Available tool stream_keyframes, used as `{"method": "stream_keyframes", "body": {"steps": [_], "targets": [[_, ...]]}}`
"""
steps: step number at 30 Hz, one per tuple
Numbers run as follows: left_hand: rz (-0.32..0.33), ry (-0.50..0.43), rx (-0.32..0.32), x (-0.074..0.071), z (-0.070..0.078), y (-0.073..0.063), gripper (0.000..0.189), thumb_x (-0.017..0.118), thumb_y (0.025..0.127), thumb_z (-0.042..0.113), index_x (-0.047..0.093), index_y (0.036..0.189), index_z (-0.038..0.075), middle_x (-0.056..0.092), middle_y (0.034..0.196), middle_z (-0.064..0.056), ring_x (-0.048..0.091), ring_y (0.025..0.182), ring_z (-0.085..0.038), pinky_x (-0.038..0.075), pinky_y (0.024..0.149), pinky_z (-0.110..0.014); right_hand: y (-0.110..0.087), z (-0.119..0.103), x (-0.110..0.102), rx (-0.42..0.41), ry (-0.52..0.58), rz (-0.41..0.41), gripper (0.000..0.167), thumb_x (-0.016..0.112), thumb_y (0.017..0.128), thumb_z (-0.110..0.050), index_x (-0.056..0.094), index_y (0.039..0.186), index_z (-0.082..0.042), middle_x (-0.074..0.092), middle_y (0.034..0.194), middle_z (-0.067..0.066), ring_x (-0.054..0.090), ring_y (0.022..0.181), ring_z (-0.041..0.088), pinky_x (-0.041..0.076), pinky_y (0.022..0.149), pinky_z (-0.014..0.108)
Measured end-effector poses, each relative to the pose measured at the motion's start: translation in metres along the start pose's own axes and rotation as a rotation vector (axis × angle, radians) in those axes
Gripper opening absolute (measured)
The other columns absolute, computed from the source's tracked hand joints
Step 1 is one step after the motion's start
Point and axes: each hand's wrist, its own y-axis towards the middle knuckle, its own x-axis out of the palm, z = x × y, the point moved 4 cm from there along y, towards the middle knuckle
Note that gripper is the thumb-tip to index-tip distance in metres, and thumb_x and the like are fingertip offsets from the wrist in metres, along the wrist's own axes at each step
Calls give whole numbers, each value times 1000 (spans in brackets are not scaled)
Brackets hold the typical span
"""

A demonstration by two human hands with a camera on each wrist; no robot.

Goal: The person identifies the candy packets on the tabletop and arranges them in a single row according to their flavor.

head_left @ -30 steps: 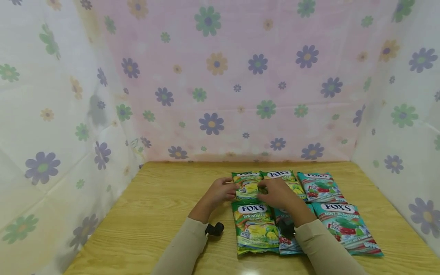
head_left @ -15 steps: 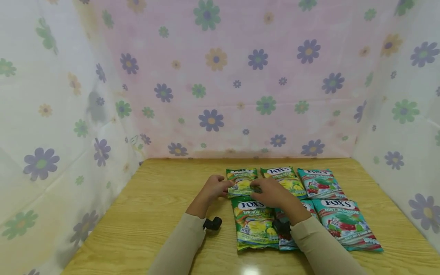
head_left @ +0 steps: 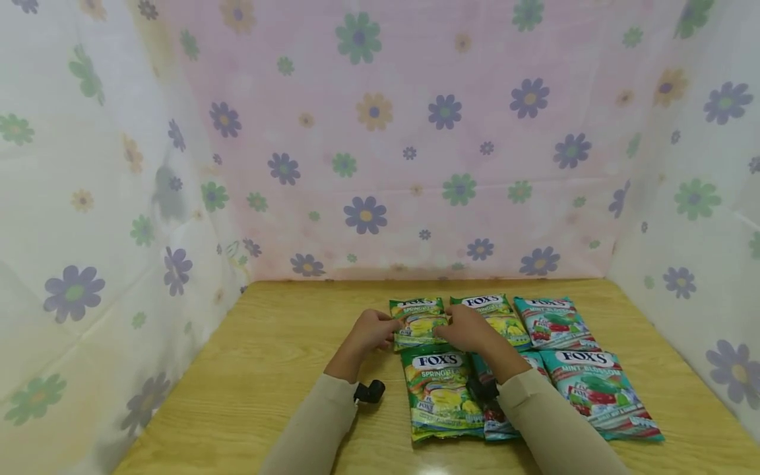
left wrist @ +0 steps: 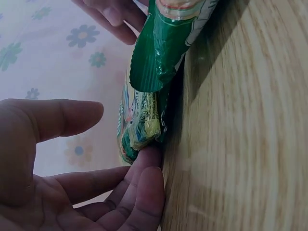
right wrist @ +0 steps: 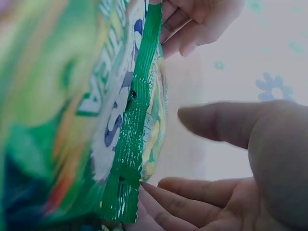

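Note:
A green and yellow Spring Tea candy bag [head_left: 417, 324] lies flat at the back left of the group, between both hands. Along its left edge rests my left hand [head_left: 369, 331]; in the left wrist view, the fingertips [left wrist: 150, 192] touch the bag's end low by the table while the thumb stays off it. My right hand [head_left: 474, 331] is at the opposite edge, its fingers [right wrist: 192, 195] extended against the bag and its thumb apart. Directly in front lies another Spring Tea bag [head_left: 439, 402], its green sealed edge large in the right wrist view.
A third Spring Tea bag [head_left: 505, 324] lies to the right, partly behind the right hand. Mint Blossom bags fill the right side, one at the back [head_left: 555, 324], one in front [head_left: 600, 396], one partly under the right forearm [head_left: 499, 422]. Floral cloth walls [head_left: 415, 152] enclose the wooden table [head_left: 255, 382].
The back-left Spring Tea bag has slid a little left, opening a gap between it and the back-middle bag. Both hands shifted left with it.

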Motion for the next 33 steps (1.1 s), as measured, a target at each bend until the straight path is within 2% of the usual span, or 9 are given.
{"method": "stream_keyframes", "body": {"steps": [4, 6, 8, 10, 13, 14, 20, 25, 33], "targets": [[-16, 12, 22, 0, 2, 4, 53, 76, 94, 30, 64, 133, -4, 71, 102, -12, 68, 82, -21, 59, 65, -30, 12, 1, -2, 15, 29, 18, 35, 71, 97, -22, 69, 121, 4, 65, 89, 10, 50, 63, 16, 42, 58, 33], [-22, 9, 30, -2, 2, 7, 54, 77, 94, 29, 63, 135, -4, 72, 103, -12, 69, 84, -21, 60, 66, -30, 17, 2, -3, 26, 46, 26, 30, 71, 96, -18, 70, 117, 3, 57, 79, 8, 39, 58, 17, 37, 57, 33], [-28, 9, 48, -5, 3, 9, 54, 77, 94, 26, 63, 137, -4, 72, 105, -14, 70, 85, -21, 61, 67, -31, 19, 1, -4, 30, 43, 40, 38, 72, 95, -17, 68, 127, 4, 65, 92, 10, 54, 67, 20, 47, 62, 35], [-31, 2, 61, -7, 2, 9, 54, 76, 94, 24, 62, 138, -4, 73, 108, -16, 71, 86, -21, 61, 67, -32, 21, 1, -4, 36, 51, 37, 44, 72, 96, -17, 65, 133, 5, 69, 110, 17, 66, 87, 29, 57, 73, 42], [-34, -7, 82, -11, 1, 9, 53, 77, 94, 19, 61, 140, -4, 72, 113, -17, 71, 84, -21, 61, 66, -33, 20, 1, -4, 47, 70, 45, 52, 74, 96, -18, 60, 141, 3, 64, 135, 24, 63, 122, 41, 59, 93, 52], [-32, -10, 84, -12, 1, 8, 53, 77, 94, 18, 61, 140, -3, 72, 116, -17, 71, 82, -21, 61, 65, -33, 20, 0, -3, 50, 84, 45, 52, 75, 95, -18, 61, 141, 2, 64, 136, 24, 61, 125, 41, 58, 95, 53], [-26, -40, 120, -21, 1, 5, 50, 76, 94, 12, 61, 141, 1, 68, 127, -19, 71, 81, -20, 62, 70, -34, 20, -6, -2, 24, 138, 82, 52, 77, 94, -14, 62, 141, 0, 65, 134, 20, 62, 123, 38, 58, 95, 51], [0, -83, 145, -36, 5, 2, 51, 77, 94, 11, 61, 142, 3, 66, 131, -21, 72, 89, -21, 64, 80, -40, 23, -15, -1, -4, 191, 107, 54, 77, 93, -13, 61, 142, -1, 66, 133, 20, 63, 122, 38, 59, 94, 48], [43, -76, 164, -55, 4, -2, 53, 79, 93, 12, 63, 142, 7, 66, 134, -19, 70, 109, -28, 63, 84, -41, 25, -27, 5, -28, 245, 127, 51, 78, 92, -12, 63, 140, -3, 68, 131, 17, 66, 119, 35, 60, 88, 43]]}}
